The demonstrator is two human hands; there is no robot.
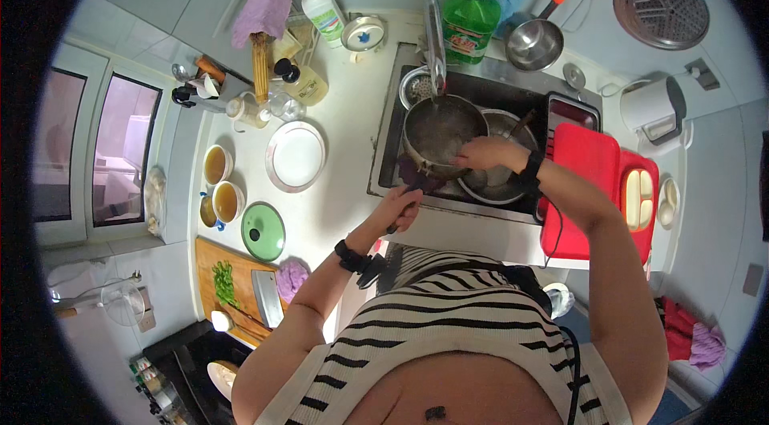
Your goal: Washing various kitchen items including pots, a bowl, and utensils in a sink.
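My left hand (398, 211) is closed around the dark handle of a saucepan (437, 124). The pan is tilted in the sink (390, 148), under the metal faucet (435, 34), with some liquid inside. My right hand (489, 153) reaches over the pan's right rim, fingertips inside near the wall; whether they hold anything is hidden. Below that hand lies a metal basin (510, 187) with a utensil handle (521, 123) sticking out. A small perforated metal strainer (417, 87) sits in the sink's far left corner.
Right of the sink are a dark rectangular tray (574, 109), red cutting boards (586, 160) and a white kettle (649, 106). Left stand a white plate (295, 157), bowls of brown liquid (228, 201), a green lid (263, 231) and a cleaver (267, 297) on a wooden board (207, 263).
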